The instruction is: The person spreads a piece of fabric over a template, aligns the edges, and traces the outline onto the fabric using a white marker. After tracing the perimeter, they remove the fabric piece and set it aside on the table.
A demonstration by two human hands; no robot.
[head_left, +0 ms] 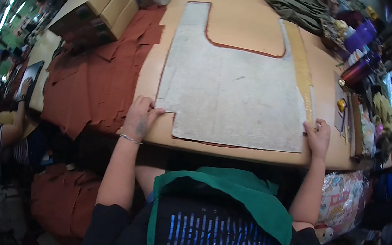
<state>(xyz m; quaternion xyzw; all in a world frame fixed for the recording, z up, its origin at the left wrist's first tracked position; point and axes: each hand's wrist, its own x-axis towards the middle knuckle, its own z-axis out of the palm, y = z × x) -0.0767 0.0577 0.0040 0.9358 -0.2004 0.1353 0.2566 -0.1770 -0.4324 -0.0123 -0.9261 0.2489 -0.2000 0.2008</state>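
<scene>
A large pale grey pattern board (238, 93) with a U-shaped cutout at its far edge lies flat on the table in front of me. Rust-red fabric (247, 50) shows as a thin rim along the cutout and near edge, beneath the board. My left hand (139, 116) is closed, thumb and fingers together at the board's lower left tab. At the lower right edge, my right hand (318, 138) pinches the board's side. Yellowish tape (304, 67) runs down the board's right side. Whether either hand also grips the fabric underneath is hidden.
Stacked rust-red fabric (100, 73) covers the table's left, with a cardboard box (95, 9) on it. Dark green cloth (291, 5) lies at the far right. A purple bottle (359, 68), tools and a tray (359, 129) line the right edge. Another person (11, 133) sits at left.
</scene>
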